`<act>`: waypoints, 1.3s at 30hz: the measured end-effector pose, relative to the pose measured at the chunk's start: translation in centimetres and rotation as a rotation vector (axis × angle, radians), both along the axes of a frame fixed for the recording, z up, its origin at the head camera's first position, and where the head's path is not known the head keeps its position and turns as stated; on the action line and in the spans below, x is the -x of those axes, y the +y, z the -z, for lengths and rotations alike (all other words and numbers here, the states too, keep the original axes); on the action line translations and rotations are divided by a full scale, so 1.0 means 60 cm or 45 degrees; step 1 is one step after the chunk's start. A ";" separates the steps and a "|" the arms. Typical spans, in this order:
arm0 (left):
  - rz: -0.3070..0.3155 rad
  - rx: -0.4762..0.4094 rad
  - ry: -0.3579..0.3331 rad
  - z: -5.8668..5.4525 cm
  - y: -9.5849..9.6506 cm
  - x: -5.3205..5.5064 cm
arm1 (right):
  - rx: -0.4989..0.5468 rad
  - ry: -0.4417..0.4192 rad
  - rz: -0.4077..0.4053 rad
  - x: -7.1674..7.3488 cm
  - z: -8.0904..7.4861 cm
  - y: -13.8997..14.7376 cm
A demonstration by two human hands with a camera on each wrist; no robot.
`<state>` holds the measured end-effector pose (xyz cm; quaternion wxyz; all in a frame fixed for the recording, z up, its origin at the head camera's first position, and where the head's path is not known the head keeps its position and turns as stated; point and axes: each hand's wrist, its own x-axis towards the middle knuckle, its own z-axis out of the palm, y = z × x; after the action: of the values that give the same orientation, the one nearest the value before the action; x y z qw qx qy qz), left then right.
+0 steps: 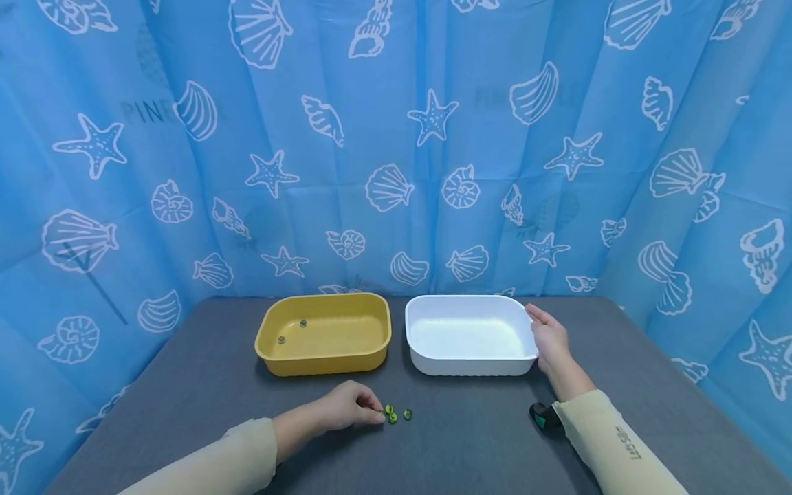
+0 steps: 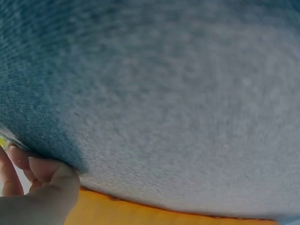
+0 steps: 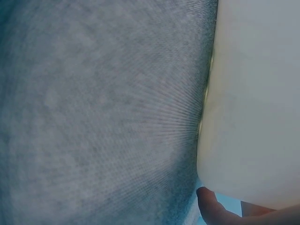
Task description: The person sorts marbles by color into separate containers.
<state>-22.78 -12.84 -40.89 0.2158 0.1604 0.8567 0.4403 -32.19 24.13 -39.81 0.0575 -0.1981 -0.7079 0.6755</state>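
Observation:
In the head view my left hand (image 1: pixel 348 405) is low over the table, in front of the yellow bin (image 1: pixel 322 366). Its thumb and forefinger pinch at a small green piece, mostly hidden by the fingertips. Several small round yellow-green pieces (image 1: pixel 392 417) with dark centres lie just right of them. The left wrist view shows the curled fingers (image 2: pixel 51 176) at the tabletop. My right hand (image 1: pixel 549 338) holds the right end of the white bin (image 1: pixel 473 366) by its rim. In the right wrist view a fingertip (image 3: pixel 205 197) shows beside the bin's corner.
Two small grey pieces (image 1: pixel 303 323) sit inside the yellow bin. A black object (image 1: pixel 546 417) with a green patch is by the right sleeve, partly covered. The grey table (image 1: pixel 470 440) ends against a blue shell-patterned curtain (image 1: pixel 396 137).

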 end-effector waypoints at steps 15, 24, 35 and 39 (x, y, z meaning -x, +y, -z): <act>-0.047 -0.107 0.100 -0.035 0.023 0.019 | 0.012 -0.003 -0.030 -0.003 -0.003 0.002; -0.065 -0.162 0.133 -0.057 0.054 0.047 | 0.007 -0.006 -0.013 -0.002 -0.002 0.000; -0.155 -0.181 0.228 -0.072 0.098 0.082 | 0.001 -0.004 -0.011 -0.001 -0.001 0.002; -0.165 -0.184 0.247 -0.074 0.115 0.096 | 0.006 -0.007 -0.011 0.001 0.000 0.003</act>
<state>-28.52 -5.91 -36.48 0.0910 0.1617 0.8481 0.4964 -32.22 24.28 -39.83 0.0522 -0.1969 -0.7072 0.6770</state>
